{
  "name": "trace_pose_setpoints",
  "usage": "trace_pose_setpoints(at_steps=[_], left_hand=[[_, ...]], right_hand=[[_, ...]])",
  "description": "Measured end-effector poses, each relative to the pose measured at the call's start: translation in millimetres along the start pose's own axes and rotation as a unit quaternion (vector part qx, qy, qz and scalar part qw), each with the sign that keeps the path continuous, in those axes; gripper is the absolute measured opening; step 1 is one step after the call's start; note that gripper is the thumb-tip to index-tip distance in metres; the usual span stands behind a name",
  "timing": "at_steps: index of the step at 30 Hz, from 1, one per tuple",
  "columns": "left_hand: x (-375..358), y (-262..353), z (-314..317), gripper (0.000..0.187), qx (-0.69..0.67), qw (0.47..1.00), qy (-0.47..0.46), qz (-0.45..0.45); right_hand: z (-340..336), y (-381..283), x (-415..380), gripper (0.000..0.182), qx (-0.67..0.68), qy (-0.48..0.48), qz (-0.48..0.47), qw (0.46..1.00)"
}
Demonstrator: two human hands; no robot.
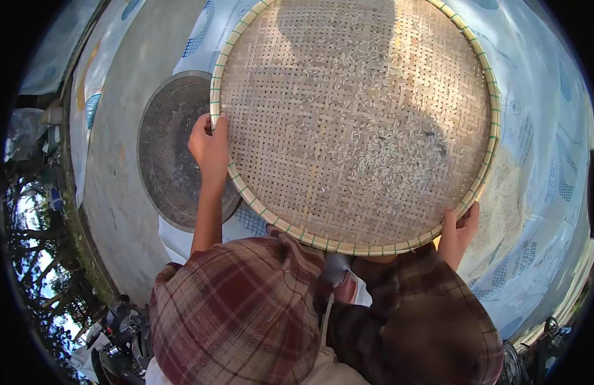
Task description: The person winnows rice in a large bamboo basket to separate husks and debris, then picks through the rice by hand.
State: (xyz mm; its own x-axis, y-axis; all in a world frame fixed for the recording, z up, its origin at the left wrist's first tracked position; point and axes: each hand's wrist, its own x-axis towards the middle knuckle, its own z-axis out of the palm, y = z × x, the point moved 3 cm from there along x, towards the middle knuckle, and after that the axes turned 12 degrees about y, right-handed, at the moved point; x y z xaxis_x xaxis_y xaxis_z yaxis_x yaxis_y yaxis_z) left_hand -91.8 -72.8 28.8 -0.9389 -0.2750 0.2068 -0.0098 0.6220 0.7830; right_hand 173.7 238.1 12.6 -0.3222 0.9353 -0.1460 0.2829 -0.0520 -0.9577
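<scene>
A wide round woven bamboo winnowing tray (265, 128) fills the upper middle of the head view, its rim bound with green ties. Scattered pale grains (374, 154), looking like rice, lie on the weave, thickest right of the centre. My left hand (210, 144) grips the rim at the left side, thumb on top and fingers bent under it. At the lower right my right hand (459, 228) holds the rim too, its fingers partly hidden beneath. Plaid sleeves or cloth cover my lap and arms.
A dark metal basin (165, 154) with a few grains inside sits left of the tray, partly covered by it. White printed plastic sheeting (541, 192) spreads on the right, with a pile of grain (502, 218) on it. Concrete ground (117, 147) shows at left.
</scene>
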Motion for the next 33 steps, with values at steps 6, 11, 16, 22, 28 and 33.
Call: trace_pose_setpoints(at_steps=[6,11,16,22,28,33], left_hand=[[-46,39,15,0.02,-0.042,0.995,-0.092,-0.026],[2,-21,8,0.02,-0.061,0.998,0.001,-0.028],[-27,4,39,0.022,-0.057,0.995,-0.076,-0.004],[-26,5,37,0.025,0.014,0.999,-0.017,0.028],[-35,9,39,0.026,0.039,0.999,-0.006,0.019],[-38,20,34,0.027,0.077,0.98,0.082,0.165]], right_hand=[[-54,-1,39,0.018,0.009,0.017,0.025,1.0],[7,-9,-4,0.022,-0.038,-0.068,-0.007,0.997],[-26,9,33,0.023,-0.069,0.037,-0.006,0.997],[-20,40,16,0.041,-0.106,0.014,0.051,0.993],[-20,46,24,0.043,-0.128,0.014,0.028,0.991],[-15,36,17,0.045,-0.125,0.002,0.024,0.992]])
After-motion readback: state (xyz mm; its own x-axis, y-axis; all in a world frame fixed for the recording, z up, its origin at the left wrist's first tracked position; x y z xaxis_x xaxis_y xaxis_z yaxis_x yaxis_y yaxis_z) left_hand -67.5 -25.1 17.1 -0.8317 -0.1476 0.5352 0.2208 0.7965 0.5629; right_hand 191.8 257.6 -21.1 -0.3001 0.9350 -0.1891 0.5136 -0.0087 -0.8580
